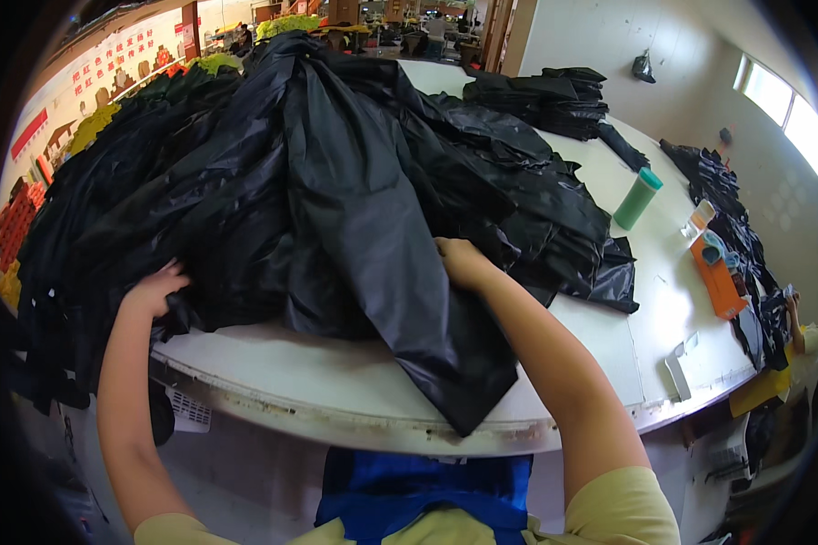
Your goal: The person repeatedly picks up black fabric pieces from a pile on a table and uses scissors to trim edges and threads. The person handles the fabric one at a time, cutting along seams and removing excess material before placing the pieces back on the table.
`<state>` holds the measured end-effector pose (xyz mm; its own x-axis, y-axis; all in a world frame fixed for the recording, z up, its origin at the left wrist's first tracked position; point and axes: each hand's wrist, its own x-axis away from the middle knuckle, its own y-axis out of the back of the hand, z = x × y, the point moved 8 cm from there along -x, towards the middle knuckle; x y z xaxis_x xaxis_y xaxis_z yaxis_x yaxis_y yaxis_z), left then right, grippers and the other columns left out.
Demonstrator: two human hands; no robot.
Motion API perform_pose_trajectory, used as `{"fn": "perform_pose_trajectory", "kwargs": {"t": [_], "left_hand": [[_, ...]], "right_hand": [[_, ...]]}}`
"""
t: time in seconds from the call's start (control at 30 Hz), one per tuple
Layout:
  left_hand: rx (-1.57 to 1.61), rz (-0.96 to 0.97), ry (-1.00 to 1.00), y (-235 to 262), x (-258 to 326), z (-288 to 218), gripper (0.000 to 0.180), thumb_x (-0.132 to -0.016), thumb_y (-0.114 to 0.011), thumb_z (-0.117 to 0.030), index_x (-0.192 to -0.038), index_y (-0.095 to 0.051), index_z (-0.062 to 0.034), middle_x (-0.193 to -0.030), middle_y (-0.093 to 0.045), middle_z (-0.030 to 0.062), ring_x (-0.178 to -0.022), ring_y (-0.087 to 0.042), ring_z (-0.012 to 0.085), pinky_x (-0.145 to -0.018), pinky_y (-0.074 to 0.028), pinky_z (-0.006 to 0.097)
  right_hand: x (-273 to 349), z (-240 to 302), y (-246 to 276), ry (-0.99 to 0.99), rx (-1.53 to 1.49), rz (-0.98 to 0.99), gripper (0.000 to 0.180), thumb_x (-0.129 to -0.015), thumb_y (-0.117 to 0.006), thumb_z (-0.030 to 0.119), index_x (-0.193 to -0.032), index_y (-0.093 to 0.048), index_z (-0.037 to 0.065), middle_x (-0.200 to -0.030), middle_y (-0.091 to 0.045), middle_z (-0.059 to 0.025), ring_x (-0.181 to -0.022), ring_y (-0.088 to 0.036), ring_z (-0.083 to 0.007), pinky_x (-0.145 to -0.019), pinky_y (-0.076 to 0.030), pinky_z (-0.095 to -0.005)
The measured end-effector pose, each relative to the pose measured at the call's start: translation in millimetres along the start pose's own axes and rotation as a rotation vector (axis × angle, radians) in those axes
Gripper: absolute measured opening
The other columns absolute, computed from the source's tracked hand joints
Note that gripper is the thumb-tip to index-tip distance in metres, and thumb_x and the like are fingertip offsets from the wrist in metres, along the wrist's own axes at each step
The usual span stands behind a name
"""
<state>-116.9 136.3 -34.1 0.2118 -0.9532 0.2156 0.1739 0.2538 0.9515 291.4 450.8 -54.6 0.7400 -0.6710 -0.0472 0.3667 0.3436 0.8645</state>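
A big heap of black, slightly shiny garments (336, 173) covers most of the white table (273, 363) in front of me. One long black fabric panel (373, 245) drapes down the middle, its pointed lower end hanging over the table's near edge. My right hand (464, 262) grips this panel along its right side; the fingertips are hidden by the cloth. At the heap's lower left, my left hand (157, 288) rests against the dark folds with its fingers somewhat apart. Part of that hand sinks into the cloth.
On the right of the table stand a green bottle (638, 198), an orange box (718, 277) and a white holder (678, 371). A folded black stack (545, 100) lies at the back. More black cloth (736, 218) runs along the right edge, where another person's hand (793, 304) shows.
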Motion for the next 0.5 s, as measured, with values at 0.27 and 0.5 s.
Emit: {"fn": "perform_pose_trajectory", "kwargs": {"t": [0.27,0.5], "left_hand": [[1.376,-0.535,0.075,120.0,11.0,-168.7,0.066,-0.087,-0.066,-0.026,-0.141,-0.036,-0.0025,-0.127,-0.054,0.0229,-0.107,-0.059,0.0248,-0.091,-0.047,0.035],[1.063,-0.635,0.087,129.4,-57.0,-275.8,0.110,-0.070,-0.075,-0.052,-0.147,-0.014,-0.0015,-0.132,-0.039,0.0366,-0.120,-0.040,0.0523,-0.103,-0.033,0.052]], "right_hand": [[50.4,-47.4,149.1,-0.149,-0.596,-0.481,0.031,-0.098,-0.044,0.019,-0.122,-0.056,0.005,-0.094,-0.066,-0.0098,-0.069,-0.058,-0.0114,-0.063,-0.049,-0.0229],[-35.3,-139.0,230.8,-0.117,0.243,-0.756,0.044,-0.092,-0.051,0.023,-0.134,-0.045,0.012,-0.126,-0.055,-0.0200,-0.116,-0.052,-0.0391,-0.098,-0.043,-0.0431]]}}
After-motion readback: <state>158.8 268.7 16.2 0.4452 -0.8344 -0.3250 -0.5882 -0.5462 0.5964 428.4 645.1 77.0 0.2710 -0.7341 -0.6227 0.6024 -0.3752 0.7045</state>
